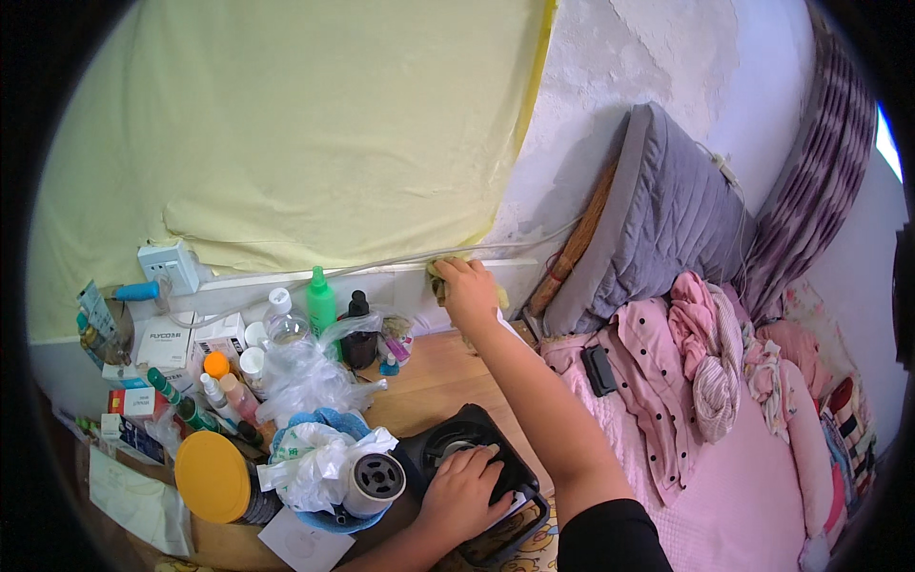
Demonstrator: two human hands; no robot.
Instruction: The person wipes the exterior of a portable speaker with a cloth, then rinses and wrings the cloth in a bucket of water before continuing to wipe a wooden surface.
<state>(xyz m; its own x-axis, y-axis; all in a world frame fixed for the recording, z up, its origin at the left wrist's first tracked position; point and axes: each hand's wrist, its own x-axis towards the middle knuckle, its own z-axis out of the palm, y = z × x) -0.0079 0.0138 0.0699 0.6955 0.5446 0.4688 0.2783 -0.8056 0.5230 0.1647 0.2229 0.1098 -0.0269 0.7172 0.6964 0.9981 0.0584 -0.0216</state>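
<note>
My right hand [468,294] presses a crumpled yellowish cloth [437,286] to the white board at the foot of the wall, just behind the wooden tabletop [422,372]. The fingers cover much of the cloth. Nearer to me, my left hand [463,490] lies over a black plastic appliance [493,422] with a round recess and a handle-like frame. Its fingers reach across the recess; whether they grip it is hidden. Left of this hand stands a blue basket [336,422] with white plastic bags [307,465] and a grey-white cylinder with a slotted black end [379,475].
A green spray bottle [320,297], a dark pump bottle [359,329] and a clear plastic bag [307,379] crowd the table's back. An orange-lidded jar [214,475] stands front left. A pale cable [400,256] runs along the wall. Rightward is a pink bed [715,515] with clothes.
</note>
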